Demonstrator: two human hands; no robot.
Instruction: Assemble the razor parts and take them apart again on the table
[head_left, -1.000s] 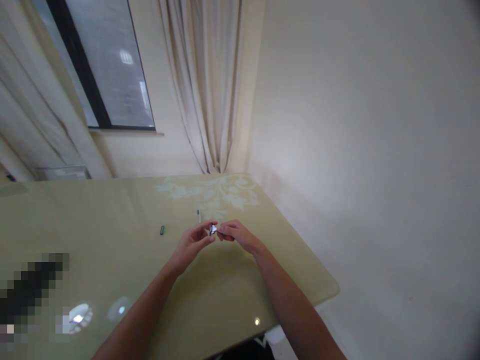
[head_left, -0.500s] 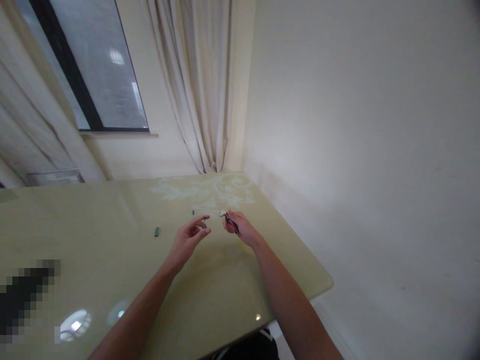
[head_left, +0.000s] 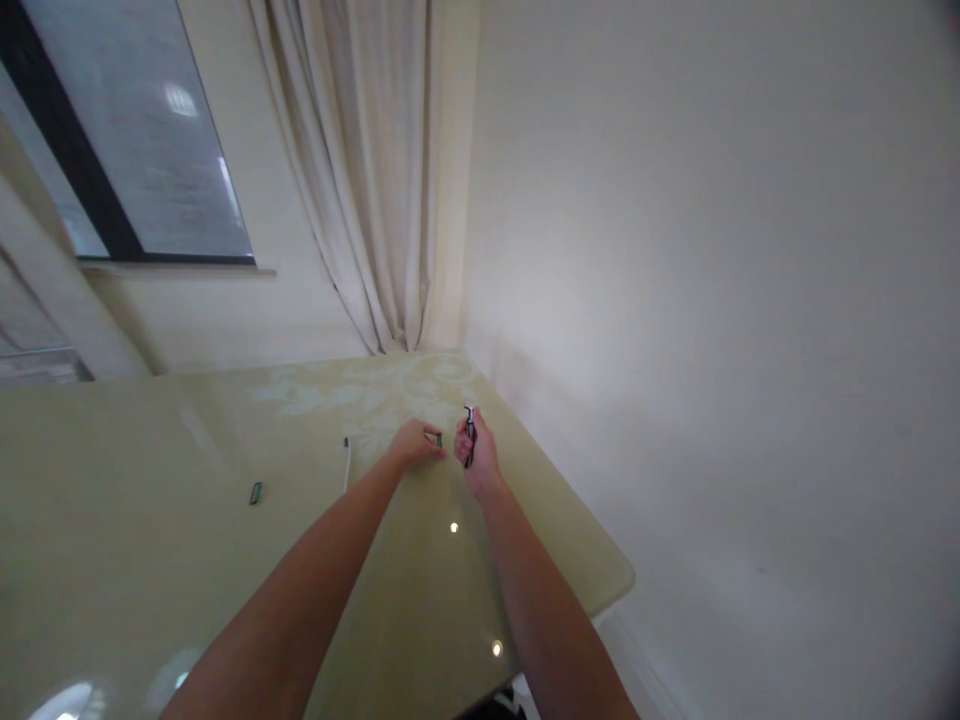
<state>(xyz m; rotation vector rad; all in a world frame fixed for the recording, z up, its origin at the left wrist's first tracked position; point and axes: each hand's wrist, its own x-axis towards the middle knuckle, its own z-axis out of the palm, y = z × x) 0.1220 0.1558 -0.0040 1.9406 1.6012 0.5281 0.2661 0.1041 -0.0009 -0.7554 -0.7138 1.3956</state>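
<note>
My right hand is closed round a small black tool that looks like a clip or cutter, held upright above the glossy yellow-green table. My left hand rests on the table just left of it, fingers pinched on a tiny green piece. A thin white stick lies on the table left of my left hand. Farther left lies another small green piece.
The table's far right corner, with a pale floral pattern, meets a bare cream wall. A beige curtain hangs in the corner beside a dark-framed window. The table's right edge is near my right arm.
My hands have come apart and reached farther forward. The right hand now holds the black tool alone and upright; the left has gone down to the table and pinched a green piece. The camera turned right.
</note>
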